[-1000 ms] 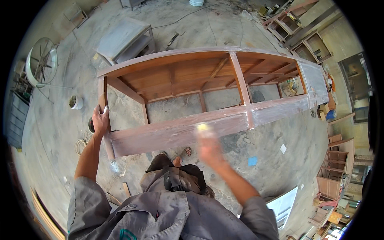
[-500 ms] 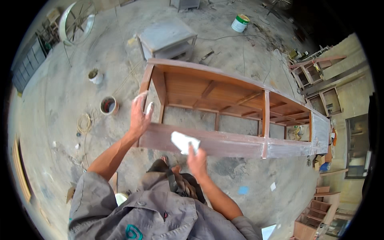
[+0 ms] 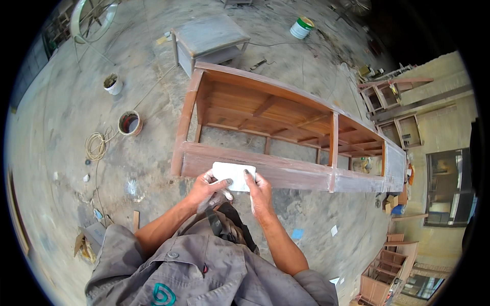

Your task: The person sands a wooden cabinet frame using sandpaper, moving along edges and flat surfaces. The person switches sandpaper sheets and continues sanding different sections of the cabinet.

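Both hands (image 3: 232,191) (fingertips) on white sheet (image 3: 233,176)

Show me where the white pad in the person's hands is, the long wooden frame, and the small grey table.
white pad (image 3: 232,176), head view, middle of its flat face.
long wooden frame (image 3: 291,176), head view, near front rail.
small grey table (image 3: 209,34), head view, its top.

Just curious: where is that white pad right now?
The white pad sits low in the head view's centre, held by both hands against the wooden frame's near rail.
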The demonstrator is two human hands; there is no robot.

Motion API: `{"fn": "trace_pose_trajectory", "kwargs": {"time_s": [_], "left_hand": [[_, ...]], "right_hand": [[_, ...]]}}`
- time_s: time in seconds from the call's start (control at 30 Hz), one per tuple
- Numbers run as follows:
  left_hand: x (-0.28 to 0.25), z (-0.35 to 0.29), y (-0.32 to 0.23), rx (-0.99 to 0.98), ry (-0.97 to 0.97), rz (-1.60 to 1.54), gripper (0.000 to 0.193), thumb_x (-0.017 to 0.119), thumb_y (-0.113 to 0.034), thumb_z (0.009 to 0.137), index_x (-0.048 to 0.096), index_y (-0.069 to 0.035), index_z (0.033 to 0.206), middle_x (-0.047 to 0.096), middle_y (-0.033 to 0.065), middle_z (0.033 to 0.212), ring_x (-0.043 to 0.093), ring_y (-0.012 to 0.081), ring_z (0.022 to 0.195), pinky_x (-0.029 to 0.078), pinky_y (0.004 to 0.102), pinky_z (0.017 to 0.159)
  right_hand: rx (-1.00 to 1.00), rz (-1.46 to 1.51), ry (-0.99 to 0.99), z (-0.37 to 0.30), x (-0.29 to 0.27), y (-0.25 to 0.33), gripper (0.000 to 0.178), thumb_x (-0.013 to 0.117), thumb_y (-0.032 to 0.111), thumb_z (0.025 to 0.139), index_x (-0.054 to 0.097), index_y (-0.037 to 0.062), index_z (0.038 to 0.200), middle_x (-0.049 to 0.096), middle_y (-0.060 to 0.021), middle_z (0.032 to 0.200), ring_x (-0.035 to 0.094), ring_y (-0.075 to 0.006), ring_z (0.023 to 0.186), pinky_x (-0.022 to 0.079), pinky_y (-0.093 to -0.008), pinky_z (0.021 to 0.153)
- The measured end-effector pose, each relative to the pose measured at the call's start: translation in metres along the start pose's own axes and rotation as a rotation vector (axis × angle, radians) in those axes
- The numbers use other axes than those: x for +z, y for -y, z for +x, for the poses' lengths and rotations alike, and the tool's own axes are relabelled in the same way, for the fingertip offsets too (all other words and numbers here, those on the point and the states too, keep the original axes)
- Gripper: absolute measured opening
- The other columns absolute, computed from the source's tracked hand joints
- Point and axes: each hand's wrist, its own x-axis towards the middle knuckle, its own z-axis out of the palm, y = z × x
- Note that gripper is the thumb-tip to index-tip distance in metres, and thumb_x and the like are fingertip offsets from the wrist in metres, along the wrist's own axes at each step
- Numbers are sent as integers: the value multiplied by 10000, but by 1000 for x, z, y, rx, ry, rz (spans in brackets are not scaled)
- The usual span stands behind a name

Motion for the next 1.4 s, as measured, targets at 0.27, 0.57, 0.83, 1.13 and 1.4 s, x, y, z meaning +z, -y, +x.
{"fn": "trace_pose_trajectory", "kwargs": {"time_s": [0.27, 0.57, 0.83, 1.13, 1.4], "left_hand": [[7, -25, 18, -73, -39, -654, 287, 678, -171, 1007, 515, -46, 1207, 715, 216, 900, 657, 181, 536, 356, 217, 322], [-4, -51, 59, 225, -356, -144, 423, 595, -11, 992, 493, -43, 1401, 632, 128, 1280, 709, 203, 933, 649, 352, 582], [-14, -55, 73, 531, -633, 275, 574, 487, -7, 1045, 362, -86, 1600, 511, 120, 1503, 525, 207, 1281, 446, 393, 1115], [-20, -24, 95, 658, -925, 1387, 771, 538, 151, 765, 481, -5, 1517, 539, 214, 1495, 532, 446, 1306, 392, 514, 1158], [-8, -41, 90, 591, -879, 628, 925, 574, 155, 834, 114, 50, 1630, 539, 288, 1450, 511, 466, 1346, 385, 457, 1170]], "right_hand": [[-196, -331, 108, 24, 12, 9, 304, 697, 280, 1014, 681, 23, 851, 471, 90, 738, 375, -41, 679, 311, -255, 574], [-598, -991, 148, 117, -66, 30, 220, 666, 171, 950, 697, 24, 1110, 729, -220, 1020, 702, -432, 955, 549, -468, 828], [-468, -1212, -126, 190, -146, 0, 259, 568, 236, 1012, 684, 32, 1121, 725, -260, 1026, 680, -472, 986, 525, -541, 851], [-479, -1202, -151, 187, -141, 6, 281, 555, 259, 1015, 695, 19, 1053, 718, -285, 940, 684, -494, 910, 523, -567, 807], [-537, -1222, -178, 190, -144, 0, 275, 574, 268, 1007, 693, 20, 990, 718, -272, 888, 678, -502, 873, 513, -576, 789]]}}
